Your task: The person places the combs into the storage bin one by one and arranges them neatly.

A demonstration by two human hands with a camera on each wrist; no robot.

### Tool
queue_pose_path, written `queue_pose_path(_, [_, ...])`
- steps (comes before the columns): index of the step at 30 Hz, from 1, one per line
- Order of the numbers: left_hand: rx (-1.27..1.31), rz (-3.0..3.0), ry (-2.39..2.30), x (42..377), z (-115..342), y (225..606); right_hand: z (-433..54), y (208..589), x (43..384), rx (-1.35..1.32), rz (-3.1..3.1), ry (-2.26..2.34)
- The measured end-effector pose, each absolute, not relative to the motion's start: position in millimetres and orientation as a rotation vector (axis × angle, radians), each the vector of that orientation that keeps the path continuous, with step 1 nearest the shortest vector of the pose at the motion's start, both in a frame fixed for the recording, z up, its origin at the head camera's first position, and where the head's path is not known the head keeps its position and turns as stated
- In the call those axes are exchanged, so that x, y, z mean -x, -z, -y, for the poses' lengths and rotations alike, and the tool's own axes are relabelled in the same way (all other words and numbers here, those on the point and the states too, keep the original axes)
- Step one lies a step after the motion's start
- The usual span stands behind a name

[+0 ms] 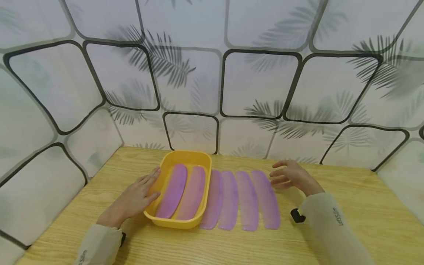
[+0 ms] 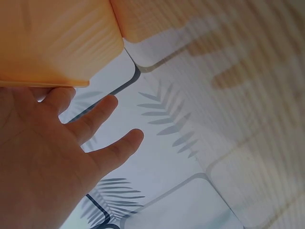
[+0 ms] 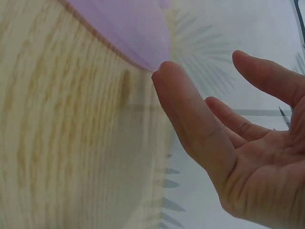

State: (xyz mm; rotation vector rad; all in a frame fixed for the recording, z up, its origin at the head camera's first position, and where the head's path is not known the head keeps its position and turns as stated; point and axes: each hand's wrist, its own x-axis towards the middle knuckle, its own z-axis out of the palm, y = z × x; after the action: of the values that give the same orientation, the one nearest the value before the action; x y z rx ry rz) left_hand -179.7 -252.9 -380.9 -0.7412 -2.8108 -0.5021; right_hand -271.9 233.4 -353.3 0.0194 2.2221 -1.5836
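A yellow tub holds two long, curved purple strips, lying side by side and slanting the same way. My left hand rests along the tub's left rim with its fingers extended; in the left wrist view, the fingertips reach past the tub's edge. Several more translucent purple strips lie in a row on the table, right of the tub. My right hand is held beside the far end of the rightmost strip, fingers loosely bent and nothing in them.
The wood-grain table meets a pale wall covering with dark rounded outlines and leaf prints close behind the tub. The covering also wraps round the left and right sides. A small black object sits at the right cuff.
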Motion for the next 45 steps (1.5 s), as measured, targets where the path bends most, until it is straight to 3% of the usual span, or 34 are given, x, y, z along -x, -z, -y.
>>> queue_pose_path(45, [0.729, 2.825, 0.512, 179.7, 251.9, 380.7, -240.5, 376.0, 269.5, -0.037, -1.911, 1.815])
